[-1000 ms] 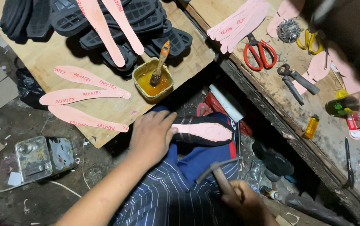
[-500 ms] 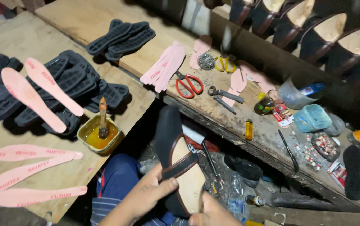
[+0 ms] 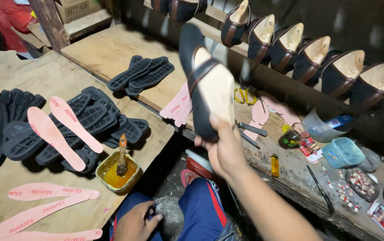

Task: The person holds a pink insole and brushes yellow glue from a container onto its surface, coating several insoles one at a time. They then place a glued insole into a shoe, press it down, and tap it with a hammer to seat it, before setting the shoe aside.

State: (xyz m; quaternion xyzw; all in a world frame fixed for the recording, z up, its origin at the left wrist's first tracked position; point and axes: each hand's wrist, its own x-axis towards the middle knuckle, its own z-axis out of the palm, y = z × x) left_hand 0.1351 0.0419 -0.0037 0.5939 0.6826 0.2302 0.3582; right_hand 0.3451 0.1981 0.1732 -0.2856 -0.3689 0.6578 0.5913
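My right hand (image 3: pixel 224 151) grips the heel end of a dark shoe on a wooden last (image 3: pixel 205 82) and holds it up in the air, sole side facing me, toe pointing toward the row of lasted shoes (image 3: pixel 330 62) on the far shelf. My left hand (image 3: pixel 134 221) rests low on my knee, fingers curled around something small and dark that I cannot identify. A yellow glue bowl with a brush (image 3: pixel 117 172) stands on the board just left of my knee.
Black rubber outsoles (image 3: pixel 89 122) and pink insoles (image 3: pixel 60 131) cover the plywood board (image 3: pixel 67 76). More pink insoles (image 3: pixel 180 107), yellow scissors (image 3: pixel 244 96), pliers (image 3: pixel 251 129), a lighter (image 3: pixel 275 165), a cup (image 3: pixel 296 134) and tubs (image 3: pixel 342 152) lie on the bench.
My right hand has lifted the lasted shoe from my lap up toward the shelf. My left hand let go of it and dropped to my knee. The view tilted upward.
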